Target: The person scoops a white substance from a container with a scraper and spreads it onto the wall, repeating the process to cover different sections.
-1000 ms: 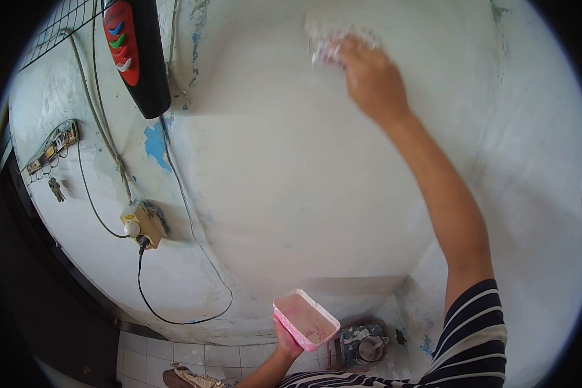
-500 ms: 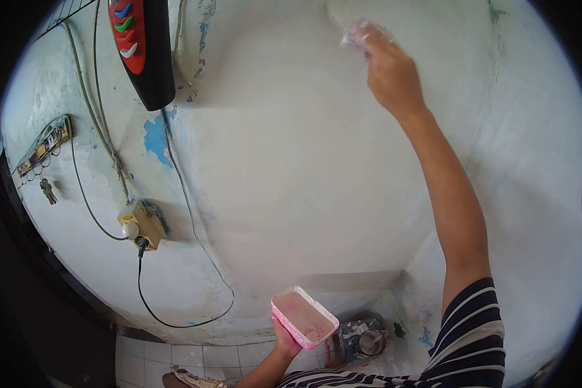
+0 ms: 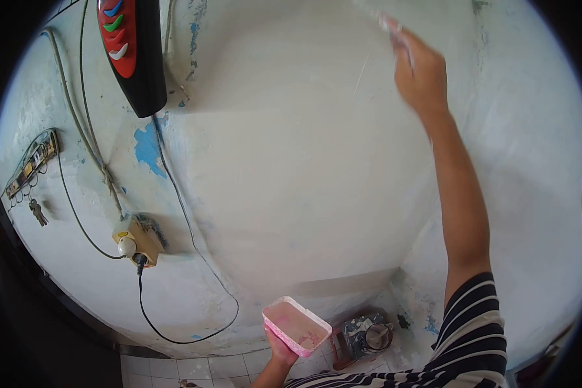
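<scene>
My left hand grips a pink rectangular plastic tub from its lower left side. The tub's rim is white and smeared, and pinkish-grey residue coats the inside. High on the wall, my right hand is closed, its fingers pressed together and smeared white. Something pale seems to extend from the fingertips towards the wall, but blur keeps me from making out what it is. A thin slanting line marks the wall surface left of this hand.
A black and red device hangs on the wall at upper left, its cord running down. Below it are a socket box with plugs and a key rack. A cluttered container stands on the floor in the corner.
My right hand has moved right and slightly down along the wall, and the thin line now shows there. The tub has shifted slightly left and down in view, still in my left hand.
</scene>
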### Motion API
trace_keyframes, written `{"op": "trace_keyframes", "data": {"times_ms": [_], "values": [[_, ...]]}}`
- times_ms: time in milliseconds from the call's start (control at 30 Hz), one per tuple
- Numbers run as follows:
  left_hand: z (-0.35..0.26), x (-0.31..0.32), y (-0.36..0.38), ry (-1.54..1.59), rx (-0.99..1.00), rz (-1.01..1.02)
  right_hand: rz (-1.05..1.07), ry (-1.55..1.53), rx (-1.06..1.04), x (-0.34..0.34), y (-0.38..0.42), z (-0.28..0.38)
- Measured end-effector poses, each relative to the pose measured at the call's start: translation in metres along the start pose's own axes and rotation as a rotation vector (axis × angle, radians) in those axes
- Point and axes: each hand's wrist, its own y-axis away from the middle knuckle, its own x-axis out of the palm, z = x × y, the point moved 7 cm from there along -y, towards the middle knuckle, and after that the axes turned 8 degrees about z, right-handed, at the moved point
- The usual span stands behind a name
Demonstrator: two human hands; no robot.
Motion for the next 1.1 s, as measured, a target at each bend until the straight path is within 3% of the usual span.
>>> {"op": "trace_keyframes", "data": {"times_ms": [67,167,233,267,367,400,467,533,567,633,700,800,867,1000,1100], "values": [[-0.003,0.000,0.002,0.000,0.000,-0.013,-0.046,0.086,0.051,0.004,-0.014,-0.035],[-0.012,-0.004,0.002,-0.032,-0.002,-0.005,0.056,0.203,-0.017,0.037,0.029,-0.039],[-0.013,-0.001,-0.003,0.006,-0.020,0.029,0.201,0.209,0.127,0.057,0.092,0.001],[-0.012,0.001,-0.004,0.012,-0.022,0.033,0.232,0.216,0.005,0.069,0.131,0.025],[-0.013,0.003,-0.004,0.003,-0.046,0.032,0.369,0.071,-0.109,0.068,0.199,0.098],[-0.013,0.002,-0.005,-0.012,-0.041,0.024,0.364,0.076,-0.110,0.063,0.194,0.098],[-0.013,-0.001,-0.009,-0.029,-0.031,0.024,0.353,-0.122,0.081,0.039,0.173,0.083],[-0.011,-0.006,-0.008,-0.039,-0.046,0.044,0.216,-0.138,0.108,0.014,0.120,0.049],[-0.011,-0.006,-0.009,-0.040,-0.046,0.043,0.224,-0.045,0.249,0.004,0.087,0.032],[-0.011,-0.004,-0.007,-0.040,-0.067,0.056,-0.102,-0.026,0.002,-0.011,0.021,0.027],[-0.014,0.000,-0.005,-0.041,-0.072,0.041,-0.133,0.012,-0.011,0.005,-0.010,0.012],[-0.019,-0.002,-0.005,-0.051,-0.069,0.021,-0.026,0.204,-0.113,0.056,0.014,0.022],[-0.022,-0.005,-0.003,-0.055,-0.066,0.011,0.110,0.196,-0.031,0.082,0.072,0.050],[-0.023,-0.007,0.000,-0.020,-0.099,0.031,0.327,0.079,-0.130,0.095,0.187,0.123],[-0.027,-0.004,0.000,-0.041,-0.083,0.048,0.280,-0.100,-0.027,0.058,0.157,0.115]]}}
